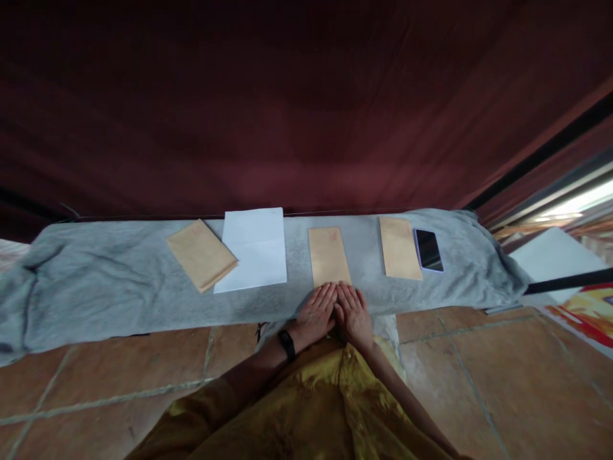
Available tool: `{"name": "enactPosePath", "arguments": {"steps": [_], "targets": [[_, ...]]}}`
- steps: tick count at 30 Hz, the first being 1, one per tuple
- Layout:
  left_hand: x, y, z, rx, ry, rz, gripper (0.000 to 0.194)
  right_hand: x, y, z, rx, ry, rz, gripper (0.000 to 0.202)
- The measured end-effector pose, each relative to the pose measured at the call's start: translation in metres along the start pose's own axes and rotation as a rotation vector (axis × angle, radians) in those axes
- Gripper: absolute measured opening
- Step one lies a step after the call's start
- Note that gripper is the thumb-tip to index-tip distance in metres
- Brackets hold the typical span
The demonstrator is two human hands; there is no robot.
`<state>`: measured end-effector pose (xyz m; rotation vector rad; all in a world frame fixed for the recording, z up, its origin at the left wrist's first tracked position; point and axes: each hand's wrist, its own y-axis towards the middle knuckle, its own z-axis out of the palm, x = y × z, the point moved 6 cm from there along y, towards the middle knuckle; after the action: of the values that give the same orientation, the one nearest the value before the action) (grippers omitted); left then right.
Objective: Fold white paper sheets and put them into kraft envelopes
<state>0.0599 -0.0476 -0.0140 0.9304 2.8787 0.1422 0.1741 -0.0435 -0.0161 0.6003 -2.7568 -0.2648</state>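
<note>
A tan paper envelope point(329, 254) lies straight in front of me on a grey cloth-covered bench point(138, 300). My left hand point(317, 306) rests flat at its near edge, fingers stretched out, a dark band on the wrist. Beside it my right hand point(353, 312) lies flat too, its fingertips close to those of the left. Both hands cover the envelope's near end. Neither hand grips anything. Left of them is a sheet of white paper point(253, 246) with a crease, partly under a slanted stack of tan envelopes point(198, 252).
On the right, more tan envelopes point(400, 249) lie next to a phone point(429, 250) with a dark screen. A dark red curtain point(287, 128) hangs behind the bench. Dark poles and white sheets point(555, 255) stand at far right. The floor point(454, 370) is tiled.
</note>
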Motion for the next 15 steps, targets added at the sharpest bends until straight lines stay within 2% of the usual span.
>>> {"name": "enactPosePath", "arguments": {"steps": [6,15], "targets": [[0.002,0.001,-0.004,0.054,-0.041,0.002,0.078,-0.005,-0.002,0.002,-0.006,0.002,0.033,0.054],[0.004,-0.002,-0.005,0.047,-0.040,0.001,0.078,-0.013,-0.005,-0.009,-0.040,0.006,0.108,0.051]]}}
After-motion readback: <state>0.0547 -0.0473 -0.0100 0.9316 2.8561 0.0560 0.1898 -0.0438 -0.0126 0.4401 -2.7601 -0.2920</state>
